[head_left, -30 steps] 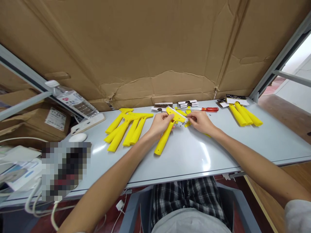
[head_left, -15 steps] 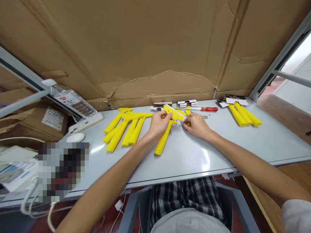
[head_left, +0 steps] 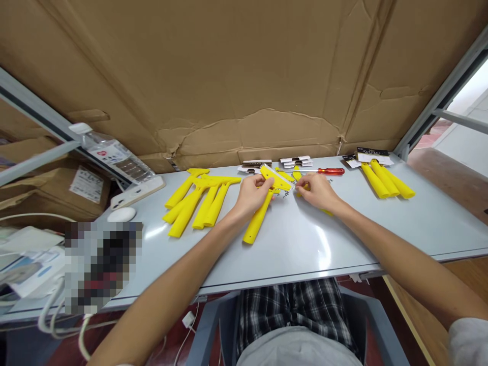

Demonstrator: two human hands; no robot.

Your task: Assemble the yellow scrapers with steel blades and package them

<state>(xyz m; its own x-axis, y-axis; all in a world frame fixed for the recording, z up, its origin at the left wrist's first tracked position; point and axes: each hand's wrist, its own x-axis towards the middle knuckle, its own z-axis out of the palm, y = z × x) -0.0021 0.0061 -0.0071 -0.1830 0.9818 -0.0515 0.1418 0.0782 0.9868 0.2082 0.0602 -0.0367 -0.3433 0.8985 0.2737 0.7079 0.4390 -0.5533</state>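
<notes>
My left hand (head_left: pixel 253 195) is closed around the head of a yellow scraper (head_left: pixel 256 223), whose handle slants down toward me. A pale blade strip runs along the upper edge of that head. My right hand (head_left: pixel 314 189) is just right of the scraper's end, thumb and fingers pinched together; whatever they hold is too small to make out. Tiny dark screws (head_left: pixel 284 194) lie scattered on the table between my hands. Behind and under my right hand is another yellow scraper (head_left: pixel 296 174), partly hidden.
Several yellow scrapers (head_left: pixel 183 216) are piled at left; carded yellow scrapers (head_left: pixel 381 180) lie at right. Behind my hands are a red-handled screwdriver (head_left: pixel 331 171) and stacked cards (head_left: pixel 296 161). A bottle (head_left: pixel 118 157), phone (head_left: pixel 139 193) and white mouse (head_left: pixel 121 214) sit left. Cardboard (head_left: pixel 244 76) walls the back.
My right hand has shifted slightly right, away from the scraper's end, uncovering more of the screws. The scraper's head is turned a little in my left hand.
</notes>
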